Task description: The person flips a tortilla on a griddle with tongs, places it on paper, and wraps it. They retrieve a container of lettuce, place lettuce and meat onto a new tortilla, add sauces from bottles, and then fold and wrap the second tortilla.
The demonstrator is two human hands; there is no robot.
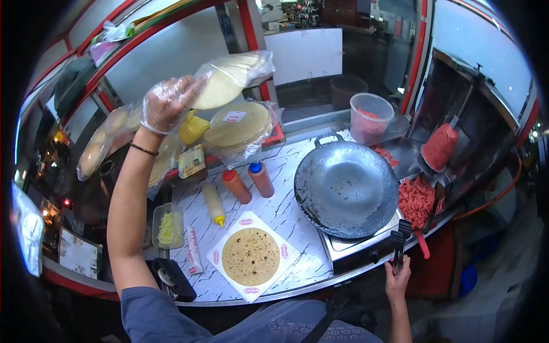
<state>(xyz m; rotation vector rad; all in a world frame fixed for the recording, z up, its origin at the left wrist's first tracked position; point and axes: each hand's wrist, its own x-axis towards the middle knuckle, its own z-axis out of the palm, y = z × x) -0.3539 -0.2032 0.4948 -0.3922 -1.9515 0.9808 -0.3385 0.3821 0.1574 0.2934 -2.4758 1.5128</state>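
Observation:
My left hand (pixel 168 103), in a clear plastic glove, is raised at the upper left with its fingers closed on the edge of a clear bag of pale flatbreads (pixel 220 88). Below that bag lies another bagged stack of flatbreads (pixel 237 126) with a paper label, beside a yellow bag (pixel 193 128). Down at the right, my bare right hand (pixel 397 280) grips black tongs (pixel 398 246) near the counter's front edge. A browned flatbread (pixel 250 256) lies flat on a white printed paper (pixel 251 220) on the marble-patterned counter.
A dark pan (pixel 347 188) sits on the stove. Right of it are shredded red meat (pixel 417 200) and a meat spit (pixel 439 147). Sauce bottles (pixel 237 187), a shredded-greens container (pixel 168 227) and a bucket of red meat (pixel 370 120) stand on the counter.

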